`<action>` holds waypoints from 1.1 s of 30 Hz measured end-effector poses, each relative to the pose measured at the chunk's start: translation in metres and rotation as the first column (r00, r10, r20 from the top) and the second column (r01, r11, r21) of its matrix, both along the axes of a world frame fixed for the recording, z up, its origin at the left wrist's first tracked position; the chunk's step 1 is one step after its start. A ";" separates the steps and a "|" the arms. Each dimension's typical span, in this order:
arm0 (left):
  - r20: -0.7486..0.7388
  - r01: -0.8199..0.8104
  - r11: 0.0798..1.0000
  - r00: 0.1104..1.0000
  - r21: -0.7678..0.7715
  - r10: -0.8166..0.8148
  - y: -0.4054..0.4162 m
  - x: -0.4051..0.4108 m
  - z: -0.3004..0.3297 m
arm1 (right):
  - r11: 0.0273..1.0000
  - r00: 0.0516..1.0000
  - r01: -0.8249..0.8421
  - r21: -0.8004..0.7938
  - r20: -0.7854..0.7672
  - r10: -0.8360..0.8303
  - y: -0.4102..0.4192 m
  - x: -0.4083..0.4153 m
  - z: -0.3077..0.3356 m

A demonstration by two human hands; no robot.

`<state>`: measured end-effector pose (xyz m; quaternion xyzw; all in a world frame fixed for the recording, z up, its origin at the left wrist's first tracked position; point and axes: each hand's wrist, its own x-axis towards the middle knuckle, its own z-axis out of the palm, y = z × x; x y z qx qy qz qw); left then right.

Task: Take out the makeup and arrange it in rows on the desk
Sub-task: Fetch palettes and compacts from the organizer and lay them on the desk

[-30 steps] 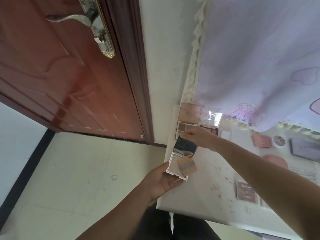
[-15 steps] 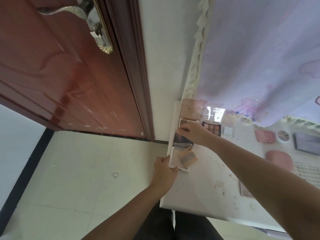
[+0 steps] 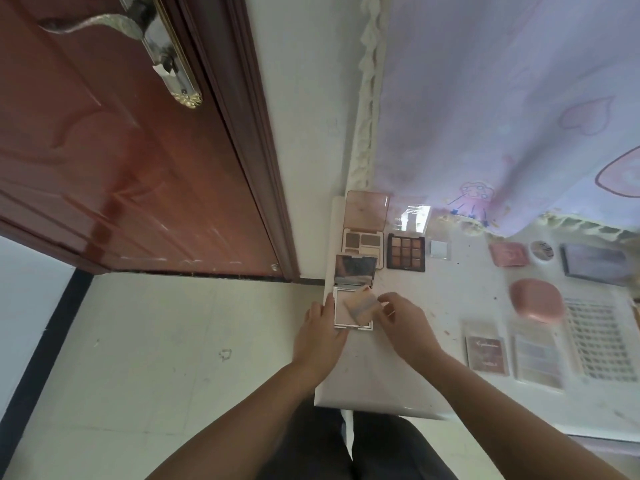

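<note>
Palettes by right forearm (image 3: 486, 355): blurred, lettering unreadable.
Dark case (image 3: 595, 265): smeared.
Door handle (image 3: 104, 24): cut off at the top edge.

On the worktop (image 3: 408, 382) lie three open palettes (image 3: 362, 247), all near its door-side edge. Away from that edge there are three closed flat cases (image 3: 486, 353), one pink square compact (image 3: 508, 259), one pink oval case (image 3: 536, 304), one small round jar (image 3: 541, 251) and one small mirror (image 3: 439, 249).

faint script on the brown palette (image 3: 487, 355) is too blurred to read.
</note>
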<state>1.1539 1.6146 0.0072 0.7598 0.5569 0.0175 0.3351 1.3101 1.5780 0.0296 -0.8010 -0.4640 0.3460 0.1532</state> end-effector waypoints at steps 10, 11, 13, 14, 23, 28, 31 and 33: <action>0.051 -0.008 1.000 0.999 0.014 0.007 -0.002 0.001 -0.004 | 0.955 0.897 -0.293 -0.039 0.334 0.289 -0.009 -0.011 -0.001; 0.049 -0.003 1.000 0.999 0.017 0.003 -0.003 0.001 -0.003 | 0.946 0.879 -0.318 -0.058 0.358 0.317 -0.008 -0.011 -0.001; 0.041 0.010 1.000 0.999 0.011 -0.010 -0.003 0.001 -0.002 | 0.931 0.846 -0.350 -0.099 0.394 0.360 -0.003 -0.012 0.000; 0.036 0.013 1.000 0.999 0.007 -0.013 -0.004 0.000 -0.002 | 0.927 0.836 -0.358 -0.110 0.404 0.371 0.000 -0.013 0.001; 0.038 0.012 1.000 0.999 0.012 -0.013 -0.003 -0.002 -0.002 | 0.921 0.839 -0.360 -0.152 0.378 0.390 0.008 -0.017 0.006; 0.010 0.006 0.994 1.000 0.112 -0.007 -0.005 0.002 0.002 | 0.918 0.860 -0.365 -0.154 0.321 0.396 -0.004 0.025 0.025; 0.098 0.121 0.953 0.983 0.277 -0.153 -0.017 0.020 0.012 | 0.886 0.819 -0.417 -0.205 0.339 0.464 -0.027 0.070 0.037; 0.164 0.217 0.936 0.949 0.276 -0.268 -0.031 0.043 0.021 | 0.846 0.755 -0.448 -0.290 0.384 0.532 -0.049 0.099 0.037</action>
